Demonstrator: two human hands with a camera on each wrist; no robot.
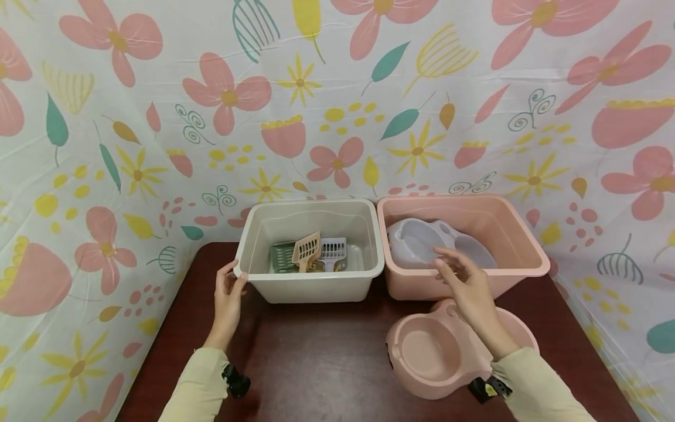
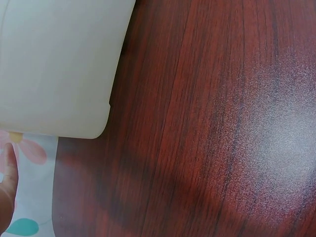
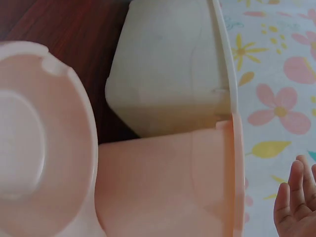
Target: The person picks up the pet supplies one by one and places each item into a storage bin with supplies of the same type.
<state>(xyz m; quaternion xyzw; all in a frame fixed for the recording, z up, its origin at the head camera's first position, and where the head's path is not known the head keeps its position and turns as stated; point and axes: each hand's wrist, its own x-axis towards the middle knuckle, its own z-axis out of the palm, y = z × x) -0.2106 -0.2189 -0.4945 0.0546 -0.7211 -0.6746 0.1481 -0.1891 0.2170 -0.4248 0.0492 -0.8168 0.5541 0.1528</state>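
My left hand (image 1: pixel 228 296) is at the near left corner of an off-white litter box (image 1: pixel 316 288), its thumb and fingertips touching the rim. Inside that box lie several slotted litter scoops, among them a dark green one (image 1: pixel 283 256), a tan one (image 1: pixel 307 249) and a pale lavender one (image 1: pixel 333 251). My right hand (image 1: pixel 471 290) hovers over the front rim of a pink litter box (image 1: pixel 416 285), fingers loosely bent and holding nothing. A lavender-grey double pet bowl (image 1: pixel 422 237) sits inside the pink box. Below my right wrist stands a pink double pet bowl (image 1: pixel 429 349), partly hidden by the forearm.
Both boxes stand side by side at the back of a dark red wood-grain table (image 1: pixel 316 363). A white cloth (image 1: pixel 337 99) printed with flowers hangs behind and along the sides.
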